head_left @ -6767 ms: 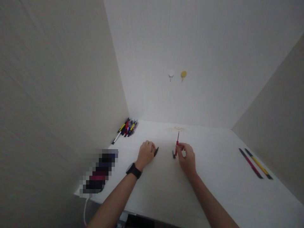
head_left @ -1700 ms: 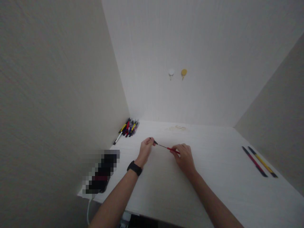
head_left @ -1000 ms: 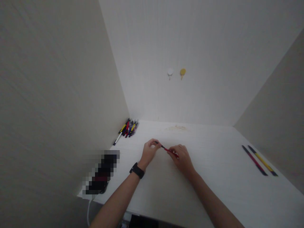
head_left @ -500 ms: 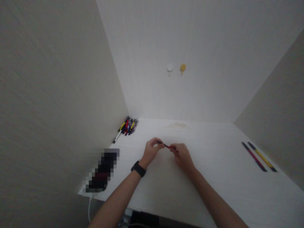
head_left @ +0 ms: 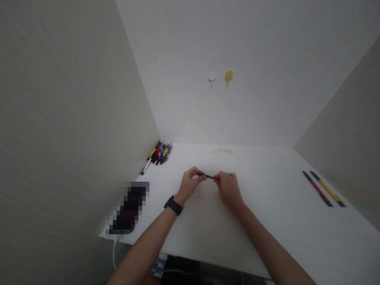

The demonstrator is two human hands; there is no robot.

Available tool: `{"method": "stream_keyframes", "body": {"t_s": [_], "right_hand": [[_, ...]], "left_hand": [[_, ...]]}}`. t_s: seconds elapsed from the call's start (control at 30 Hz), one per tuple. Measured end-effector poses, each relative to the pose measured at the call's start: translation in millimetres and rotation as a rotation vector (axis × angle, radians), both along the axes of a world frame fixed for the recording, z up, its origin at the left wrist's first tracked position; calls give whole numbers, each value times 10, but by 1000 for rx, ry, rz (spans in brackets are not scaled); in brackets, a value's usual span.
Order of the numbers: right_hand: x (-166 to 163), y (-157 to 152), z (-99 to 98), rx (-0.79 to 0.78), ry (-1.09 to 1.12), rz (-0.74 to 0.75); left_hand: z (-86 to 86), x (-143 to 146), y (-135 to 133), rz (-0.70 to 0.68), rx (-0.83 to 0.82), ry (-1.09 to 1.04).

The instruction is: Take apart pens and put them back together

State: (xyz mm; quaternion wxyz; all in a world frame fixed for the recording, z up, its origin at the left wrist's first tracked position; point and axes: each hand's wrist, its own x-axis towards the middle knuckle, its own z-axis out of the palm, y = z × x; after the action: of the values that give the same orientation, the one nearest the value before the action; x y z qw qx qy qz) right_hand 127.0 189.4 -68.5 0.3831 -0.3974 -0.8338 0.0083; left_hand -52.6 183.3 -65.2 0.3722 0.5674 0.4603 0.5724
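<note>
A slim red-and-black pen (head_left: pixel 210 177) is held level between my two hands above the white tabletop. My left hand (head_left: pixel 189 185), with a black watch on its wrist, pinches the dark end between thumb and fingers. On the red part, the fingers of my right hand (head_left: pixel 229 192) are closed, covering that end of the pen. To the right on the table lie a red-and-black pen (head_left: pixel 317 188) and a yellow-and-black pen (head_left: pixel 327 189), side by side.
A pile of mixed pens (head_left: pixel 160 153) sits in the back left corner, with a white pen (head_left: pixel 146 166) beside it. A blurred-out dark object (head_left: pixel 127 209) lies near the left edge, above a white cable (head_left: pixel 114 253). Two hooks (head_left: pixel 228 76) are on the back wall.
My right hand has turned a little around the red part, its fingers more curled over it. The whole view has shifted slightly, with the table higher in the picture's front.
</note>
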Motion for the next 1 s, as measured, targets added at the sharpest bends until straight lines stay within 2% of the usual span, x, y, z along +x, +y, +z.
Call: {"method": "stream_keyframes", "body": {"t_s": [0.17,0.43,0.63,0.83,1.0], "right_hand": [[7,17,-15,-19,-57,32],[11,-7,-6,-69,-5,-42],[18,-2,4,-68,-27,31],[10,-24,-12,-236,129,25],[18,10,-12,-285,200,144]], "left_hand": [[-42,-8,3,-22,0,34],[2,15,-26,-30,7,78],[40,16,-41,-14,9,69],[25,14,-42,-55,14,27],[26,3,-31,-87,-20,-58]]}}
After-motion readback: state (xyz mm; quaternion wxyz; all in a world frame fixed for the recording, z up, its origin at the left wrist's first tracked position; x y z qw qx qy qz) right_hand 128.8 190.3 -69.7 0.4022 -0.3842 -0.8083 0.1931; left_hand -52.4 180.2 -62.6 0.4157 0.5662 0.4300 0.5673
